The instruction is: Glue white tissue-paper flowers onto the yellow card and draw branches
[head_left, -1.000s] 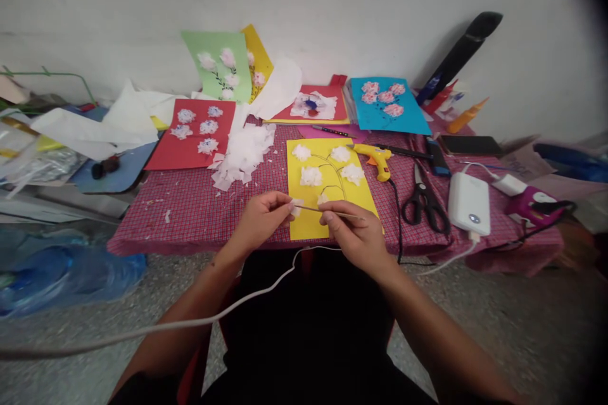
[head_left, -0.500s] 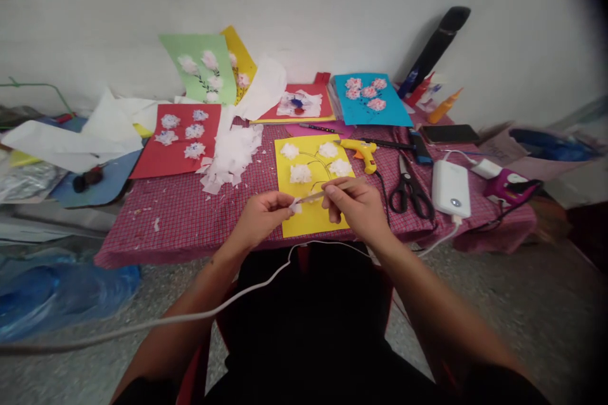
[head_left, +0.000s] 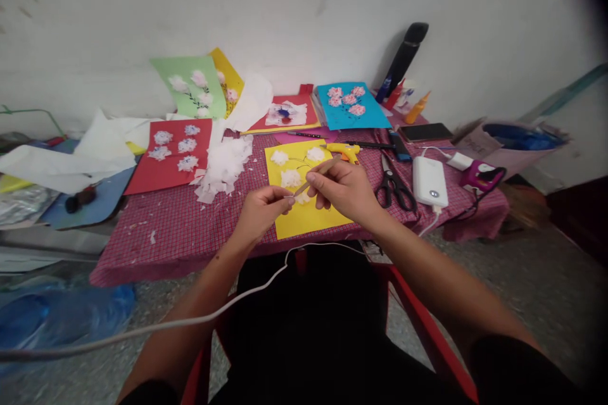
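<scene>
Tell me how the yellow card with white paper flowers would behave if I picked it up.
The yellow card is a thin, flat sheet, so probably light and apt to bend. Its white paper flowers look bunched and raised, so they might crush easily.

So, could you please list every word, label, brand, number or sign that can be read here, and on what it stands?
No text can be read.
White power bank: its round display is too small to read.
Bag at the right: faint marks, too blurred to read.
Dark pen: pale marks, too small to tell if they are letters.
</scene>
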{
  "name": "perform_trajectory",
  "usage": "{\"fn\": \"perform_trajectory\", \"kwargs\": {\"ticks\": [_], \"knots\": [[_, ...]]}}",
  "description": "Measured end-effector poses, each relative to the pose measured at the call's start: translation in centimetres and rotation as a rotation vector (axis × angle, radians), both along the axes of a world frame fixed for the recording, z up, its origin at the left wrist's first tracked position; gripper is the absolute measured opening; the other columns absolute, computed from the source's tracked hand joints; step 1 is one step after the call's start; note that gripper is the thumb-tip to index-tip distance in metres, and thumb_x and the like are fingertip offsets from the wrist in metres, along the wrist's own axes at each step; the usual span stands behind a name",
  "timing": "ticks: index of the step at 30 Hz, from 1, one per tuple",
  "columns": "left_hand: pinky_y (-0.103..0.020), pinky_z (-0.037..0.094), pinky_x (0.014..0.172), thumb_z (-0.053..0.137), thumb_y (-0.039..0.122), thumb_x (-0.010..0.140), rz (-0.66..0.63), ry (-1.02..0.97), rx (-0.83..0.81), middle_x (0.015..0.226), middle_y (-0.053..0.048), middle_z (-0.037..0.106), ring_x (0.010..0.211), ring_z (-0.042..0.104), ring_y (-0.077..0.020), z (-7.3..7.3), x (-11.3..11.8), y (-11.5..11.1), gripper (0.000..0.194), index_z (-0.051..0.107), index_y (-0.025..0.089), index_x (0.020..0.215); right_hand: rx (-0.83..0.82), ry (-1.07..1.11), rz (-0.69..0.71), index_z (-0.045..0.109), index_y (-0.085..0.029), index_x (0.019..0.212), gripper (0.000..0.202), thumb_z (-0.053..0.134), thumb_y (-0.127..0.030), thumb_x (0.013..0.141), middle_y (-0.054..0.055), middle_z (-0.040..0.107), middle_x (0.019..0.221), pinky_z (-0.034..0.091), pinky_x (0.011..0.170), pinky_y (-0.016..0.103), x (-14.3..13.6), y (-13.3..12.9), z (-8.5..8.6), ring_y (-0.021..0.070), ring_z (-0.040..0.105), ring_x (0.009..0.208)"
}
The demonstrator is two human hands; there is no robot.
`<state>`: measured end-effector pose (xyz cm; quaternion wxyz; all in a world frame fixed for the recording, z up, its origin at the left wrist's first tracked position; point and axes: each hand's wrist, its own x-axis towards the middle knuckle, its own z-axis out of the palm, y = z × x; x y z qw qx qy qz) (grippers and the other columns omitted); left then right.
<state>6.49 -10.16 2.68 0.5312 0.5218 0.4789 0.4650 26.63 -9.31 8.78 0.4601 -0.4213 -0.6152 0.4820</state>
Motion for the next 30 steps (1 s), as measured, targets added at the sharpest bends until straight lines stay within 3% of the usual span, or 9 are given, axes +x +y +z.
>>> {"fn": "perform_trajectory", "kwargs": {"ticks": [7, 12, 16, 22, 26, 30], "knots": [[-0.028, 0.049, 0.07, 0.081, 0.037, 0.077, -0.108, 0.039, 0.044, 0.079, -0.001, 0.071, 0.071, 0.062, -0.0133, -0.2, 1.9, 1.2, 0.024, 0.073, 0.017, 0.087, 0.114, -0.136, -0.125, 0.056, -0.021, 0.07, 0.047, 0.071, -0.062, 0.087, 0.0, 0.064, 0.06, 0.039, 0.044, 0.024, 1.1, 1.3, -0.2, 0.0121, 0.057, 0.048], [-0.028, 0.048, 0.069, 0.073, 0.03, 0.082, -0.272, 0.398, 0.227, 0.083, -0.002, 0.073, 0.074, 0.064, -0.0154, 0.1, 3.2, 4.3, 0.015, 0.073, 0.018, 0.091, 0.218, -0.375, -0.216, 0.058, -0.02, 0.067, 0.036, 0.064, -0.045, 0.092, 0.002, 0.063, 0.061, 0.037, 0.051, 0.026, 2.3, 3.2, -0.7, 0.014, 0.055, 0.058], [-0.029, 0.046, 0.067, 0.07, 0.024, 0.083, -0.367, 0.659, 0.31, 0.079, -0.002, 0.073, 0.073, 0.065, -0.0164, 0.6, 3.8, 6.4, 0.008, 0.073, 0.019, 0.088, 0.147, -0.383, -0.175, 0.063, -0.019, 0.074, 0.024, 0.061, -0.036, 0.091, 0.001, 0.063, 0.062, 0.039, 0.053, 0.026, 3.0, 4.3, -1.5, 0.0138, 0.056, 0.058], [-0.028, 0.047, 0.066, 0.069, 0.028, 0.083, -0.427, 0.666, 0.311, 0.082, -0.002, 0.074, 0.073, 0.066, -0.0168, 0.5, 3.8, 7.5, 0.013, 0.074, 0.019, 0.09, -0.085, -0.117, 0.012, 0.065, -0.018, 0.084, 0.011, 0.067, -0.029, 0.085, -0.004, 0.06, 0.058, 0.039, 0.041, 0.022, 4.1, 4.5, -1.7, 0.0096, 0.052, 0.044], [-0.029, 0.047, 0.067, 0.07, 0.029, 0.083, -0.421, 0.67, 0.341, 0.086, -0.002, 0.075, 0.075, 0.067, -0.0172, 0.2, 3.7, 7.7, 0.015, 0.074, 0.02, 0.094, -0.079, -0.149, -0.025, 0.064, -0.018, 0.077, 0.014, 0.069, -0.028, 0.085, 0.001, 0.069, 0.065, 0.039, 0.038, 0.02, 4.4, 4.5, -1.6, 0.009, 0.057, 0.045], [-0.028, 0.046, 0.067, 0.07, 0.027, 0.082, -0.43, 0.705, 0.336, 0.082, -0.002, 0.074, 0.073, 0.067, -0.0171, 0.1, 3.8, 7.6, 0.012, 0.074, 0.02, 0.091, -0.046, -0.235, -0.074, 0.063, -0.017, 0.072, 0.019, 0.069, -0.027, 0.088, 0.002, 0.07, 0.063, 0.04, 0.039, 0.018, 4.3, 4.7, -2.5, 0.0085, 0.058, 0.043]]}}
